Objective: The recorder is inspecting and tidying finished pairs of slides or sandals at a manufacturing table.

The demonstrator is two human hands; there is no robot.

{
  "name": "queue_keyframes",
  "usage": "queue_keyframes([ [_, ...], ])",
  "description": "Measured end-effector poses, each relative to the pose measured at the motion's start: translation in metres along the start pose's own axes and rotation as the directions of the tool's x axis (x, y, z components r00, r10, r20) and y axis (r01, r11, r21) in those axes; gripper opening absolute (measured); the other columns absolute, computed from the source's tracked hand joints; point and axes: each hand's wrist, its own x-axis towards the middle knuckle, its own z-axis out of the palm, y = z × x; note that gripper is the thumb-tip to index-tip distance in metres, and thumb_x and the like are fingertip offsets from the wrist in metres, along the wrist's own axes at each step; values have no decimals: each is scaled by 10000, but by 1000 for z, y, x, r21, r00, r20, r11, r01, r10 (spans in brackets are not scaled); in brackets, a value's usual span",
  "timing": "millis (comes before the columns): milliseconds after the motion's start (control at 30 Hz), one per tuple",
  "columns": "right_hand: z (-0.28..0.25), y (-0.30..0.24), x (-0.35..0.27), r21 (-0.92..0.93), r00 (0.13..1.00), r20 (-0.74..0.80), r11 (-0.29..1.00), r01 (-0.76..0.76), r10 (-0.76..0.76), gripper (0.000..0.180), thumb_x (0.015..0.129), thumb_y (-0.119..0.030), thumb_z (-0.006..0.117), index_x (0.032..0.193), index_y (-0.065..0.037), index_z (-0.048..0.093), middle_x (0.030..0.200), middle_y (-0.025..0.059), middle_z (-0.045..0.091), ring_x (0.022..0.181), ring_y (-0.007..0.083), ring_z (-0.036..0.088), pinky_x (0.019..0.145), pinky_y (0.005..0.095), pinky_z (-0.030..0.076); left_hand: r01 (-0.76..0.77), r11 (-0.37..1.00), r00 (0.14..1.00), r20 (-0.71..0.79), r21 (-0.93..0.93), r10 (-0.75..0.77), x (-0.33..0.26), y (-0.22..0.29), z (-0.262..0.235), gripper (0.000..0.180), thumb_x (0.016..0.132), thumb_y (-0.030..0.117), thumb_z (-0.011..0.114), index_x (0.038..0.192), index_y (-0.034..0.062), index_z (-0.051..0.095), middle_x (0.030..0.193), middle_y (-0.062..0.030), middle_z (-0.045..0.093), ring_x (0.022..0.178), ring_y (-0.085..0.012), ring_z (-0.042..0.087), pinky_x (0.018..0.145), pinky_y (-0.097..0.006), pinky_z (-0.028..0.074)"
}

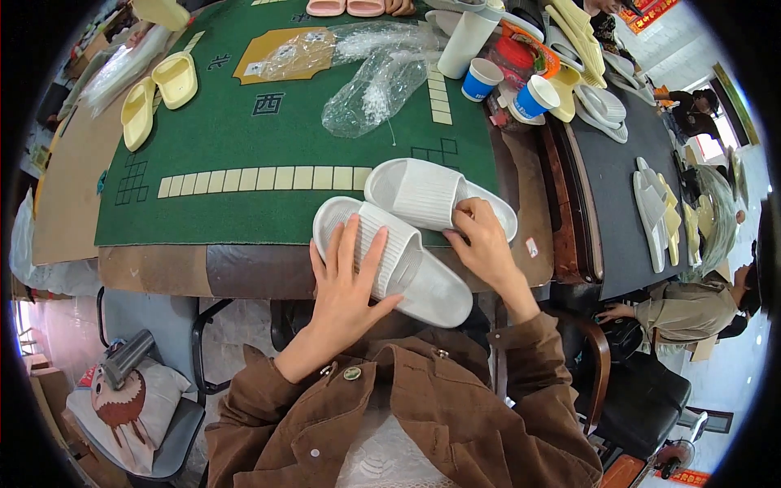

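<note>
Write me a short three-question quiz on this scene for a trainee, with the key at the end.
1. True or false: the left grip rests on a yellow slipper.
2. Which item is the right grip at? A: a paper cup. B: the farther grey slipper. C: a pink slipper.
3. Fill in the colour: crumpled clear plastic lies on the ____ mat.

Key:
1. False; it rests on the nearer grey slipper, its fingers spread over the strap.
2. B
3. green
</note>
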Motion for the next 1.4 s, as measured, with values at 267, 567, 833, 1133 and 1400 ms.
queue_keyframes([
  [267, 29, -33, 11, 203, 969, 3, 949, -241, 246, 182, 830, -71, 606, 991, 13, 623, 913, 176, 578, 831, 375, 599, 696, 435, 496, -168, 982, 982, 99, 90, 159, 70, -68, -40, 680, 812, 181, 666, 1427, 148, 379, 1470, -156, 330, 1335, -368, 333, 1085, -448, 313],
  [567, -15, -43, 7, 493, 933, 322, 812, -312, 163, 268, 896, -105, 596, 1138, 5, 631, 947, 112, 657, 825, 186, 642, 769, 306, 518, -37, 998, 978, -209, -60, 24, 40, -53, -26, 606, 864, 84, 595, 1420, 69, 356, 1473, -213, 277, 1343, -390, 304, 1080, -449, 298],
  [833, -123, 158, 46, 547, 621, -467, 757, -358, 630, 304, 964, -112, 475, 1256, -51, 535, 982, 82, 631, 740, 119, 608, 640, 253, 509, -57, 997, 998, -41, -57, 55, 14, -6, -13, 689, 774, 116, 715, 1394, 124, 414, 1359, -255, 334, 1295, -453, 311, 1053, -499, 305],
  [1133, -140, 249, 101, 719, 480, -365, 569, -399, 798, 293, 934, -251, 518, 1132, -44, 582, 913, 111, 634, 649, 145, 623, 560, 249, 506, -139, 977, 990, 15, 163, 138, 24, -13, 14, 652, 780, 276, 699, 1346, 74, 446, 1433, -283, 291, 1331, -480, 258, 1104, -554, 187],
  [1400, -153, 206, 21, 794, 287, -545, 595, -122, 787, 199, 910, -165, 502, 1002, -48, 634, 808, 35, 606, 700, 121, 588, 600, 230, 444, -136, 977, 991, 11, 167, 137, 24, -11, 9, 644, 777, 230, 689, 1348, 63, 442, 1438, -266, 294, 1337, -468, 260, 1105, -546, 194],
])
